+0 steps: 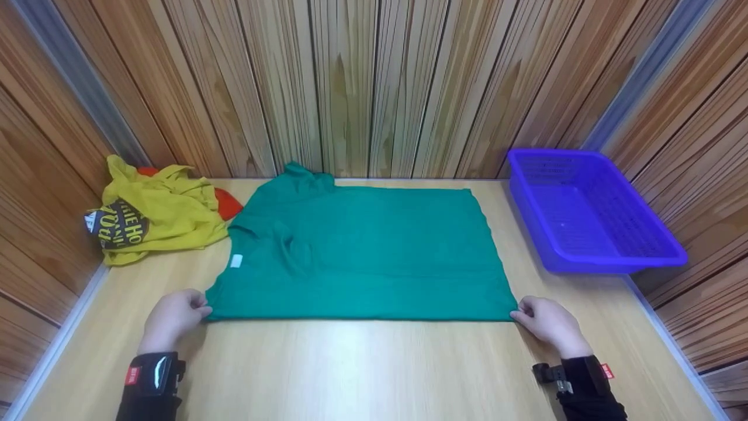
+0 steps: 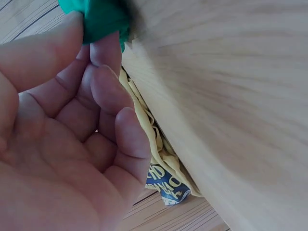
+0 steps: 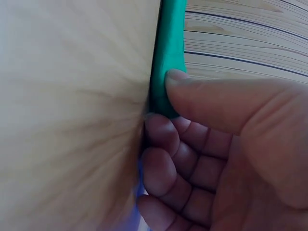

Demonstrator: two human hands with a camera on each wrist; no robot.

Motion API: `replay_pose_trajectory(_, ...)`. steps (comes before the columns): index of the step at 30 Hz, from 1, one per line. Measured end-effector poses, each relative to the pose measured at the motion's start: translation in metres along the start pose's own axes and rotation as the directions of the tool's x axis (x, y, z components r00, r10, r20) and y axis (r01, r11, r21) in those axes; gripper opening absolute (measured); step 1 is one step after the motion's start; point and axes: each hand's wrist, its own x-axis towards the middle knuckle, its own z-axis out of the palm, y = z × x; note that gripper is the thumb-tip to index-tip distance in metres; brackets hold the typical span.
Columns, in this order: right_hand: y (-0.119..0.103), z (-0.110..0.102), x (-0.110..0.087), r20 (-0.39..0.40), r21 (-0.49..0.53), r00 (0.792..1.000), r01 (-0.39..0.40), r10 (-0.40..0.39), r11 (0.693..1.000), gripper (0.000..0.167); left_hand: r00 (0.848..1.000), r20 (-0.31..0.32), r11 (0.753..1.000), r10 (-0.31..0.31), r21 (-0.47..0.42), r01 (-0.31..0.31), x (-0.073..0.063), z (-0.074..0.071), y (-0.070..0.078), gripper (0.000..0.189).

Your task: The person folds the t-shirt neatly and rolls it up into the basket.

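A green T-shirt [image 1: 374,251] lies spread on the table, its collar end with a small white label [image 1: 236,261] toward the left. Its near edge runs straight between both hands. My left hand [image 1: 175,316] pinches the near left corner; in the left wrist view green cloth [image 2: 103,21] sits between thumb and forefinger. At the near right corner my right hand [image 1: 546,320] pinches the hem, and the right wrist view shows the thumb pressed on the green cloth [image 3: 168,62]. Around the collar and the upper sleeve the fabric is bunched and wrinkled.
A crumpled yellow garment [image 1: 175,210] with dark printed lettering lies at the back left, over something red [image 1: 227,203]. At the back right stands a purple plastic basket [image 1: 549,234], tilted against the wall. Wood-panelled walls [image 1: 374,88] enclose the table [image 1: 350,368] at the back and sides.
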Motion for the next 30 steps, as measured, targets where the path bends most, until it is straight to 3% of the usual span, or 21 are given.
replay_pose_trajectory(6,-0.001,-0.001,-0.002,0.005,-0.009,1.0,0.001,-0.001,1.0,0.026,0.998,0.042,0.999,-0.045,0.003,0.045,-0.002,0.001,-0.002,0.016)
replay_pose_trajectory(23,-0.002,-0.004,-0.009,0.051,-0.023,0.999,0.0,0.001,1.0,0.028,0.993,0.092,0.997,-0.081,0.01,0.08,-0.006,0.0,0.001,0.015)
replay_pose_trajectory(28,-0.003,-0.009,-0.007,0.057,-0.009,0.998,-0.032,0.033,0.999,0.027,0.996,0.079,0.999,-0.051,0.014,0.05,-0.006,-0.004,0.005,0.02)
replay_pose_trajectory(30,-0.004,-0.013,-0.004,0.042,-0.004,0.998,-0.046,0.046,0.999,0.027,0.998,0.047,0.999,-0.045,0.004,0.045,-0.004,-0.006,0.008,0.025)
